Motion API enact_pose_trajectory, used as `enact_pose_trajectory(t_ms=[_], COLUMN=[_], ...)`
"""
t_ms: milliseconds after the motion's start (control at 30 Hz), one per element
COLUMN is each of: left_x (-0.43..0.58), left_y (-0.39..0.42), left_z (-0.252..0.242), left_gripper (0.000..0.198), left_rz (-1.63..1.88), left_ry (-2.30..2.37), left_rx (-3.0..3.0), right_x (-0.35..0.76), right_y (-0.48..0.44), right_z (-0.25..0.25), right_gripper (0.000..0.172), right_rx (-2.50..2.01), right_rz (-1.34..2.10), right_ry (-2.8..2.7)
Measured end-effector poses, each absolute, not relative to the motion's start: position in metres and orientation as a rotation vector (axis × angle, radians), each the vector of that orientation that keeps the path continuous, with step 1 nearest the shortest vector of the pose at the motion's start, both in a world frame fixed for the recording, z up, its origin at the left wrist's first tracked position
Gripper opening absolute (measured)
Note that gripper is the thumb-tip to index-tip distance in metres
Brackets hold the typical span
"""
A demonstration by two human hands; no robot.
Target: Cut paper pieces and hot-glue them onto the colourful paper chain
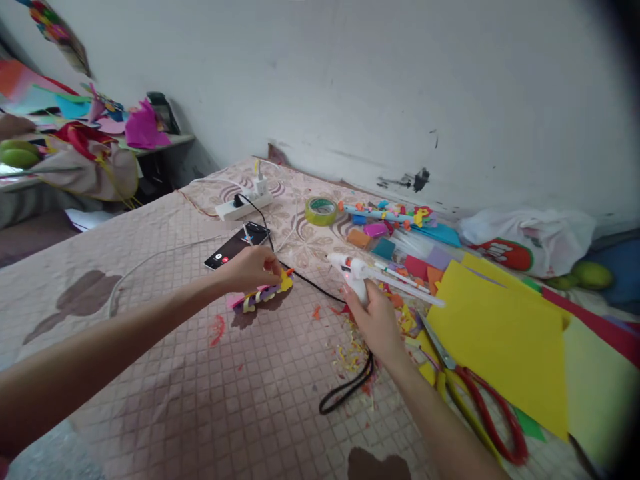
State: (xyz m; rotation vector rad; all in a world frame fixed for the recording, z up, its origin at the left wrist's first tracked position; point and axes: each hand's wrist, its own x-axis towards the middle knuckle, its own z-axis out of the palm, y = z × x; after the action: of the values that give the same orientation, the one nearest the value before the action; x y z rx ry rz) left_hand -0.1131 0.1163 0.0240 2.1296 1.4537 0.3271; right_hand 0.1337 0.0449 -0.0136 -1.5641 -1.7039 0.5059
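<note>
Only the head cam here. My left hand [253,267] is just left of center in the frame, fingers bunched in a pinch at the yellow end of a little paper craft [260,295] with purple, cream and pink bits. That craft lies low over the counter [185,380], though I can't tell if it's actually touching the cloth. My right hand [377,320], right of center, has its fingers wrapped around the grip of a white hot glue gun [356,283]. Nozzle points left toward the craft, clear glue stick pokes out the back, can't tell if the trigger's squeezed.

Just above my left wrist there's a smartphone [223,253] with its screen lit, then a white power strip [243,206] beyond it. Tape roll [320,218] sits upper center. Lower right of the frame: yellow paper [500,340] and red-and-yellow-handled scissors [493,407]. Paper scraps [353,353] are scattered below the gun.
</note>
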Motion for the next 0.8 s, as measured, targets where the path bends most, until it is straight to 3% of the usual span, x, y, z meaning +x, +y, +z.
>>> enact_pose_trajectory(t_ms=[233, 533, 800], left_x=[-0.114, -0.12, -0.111], left_y=[0.113, 0.121, 0.122], left_z=[0.031, 0.031, 0.032], left_gripper=[0.016, 0.022, 0.019], left_rz=[0.238, 0.185, 0.122], left_ry=[1.504, 1.436, 1.457], left_rx=[2.092, 2.047, 2.058], right_x=[0.131, 0.144, 0.139], right_y=[0.071, 0.07, 0.078], right_z=[-0.046, -0.05, -0.064], right_gripper=[0.03, 0.017, 0.029], right_rx=[-1.622, -1.593, -1.592], right_rz=[0.303, 0.266, 0.217], right_ry=[-1.778, -1.82, -1.778])
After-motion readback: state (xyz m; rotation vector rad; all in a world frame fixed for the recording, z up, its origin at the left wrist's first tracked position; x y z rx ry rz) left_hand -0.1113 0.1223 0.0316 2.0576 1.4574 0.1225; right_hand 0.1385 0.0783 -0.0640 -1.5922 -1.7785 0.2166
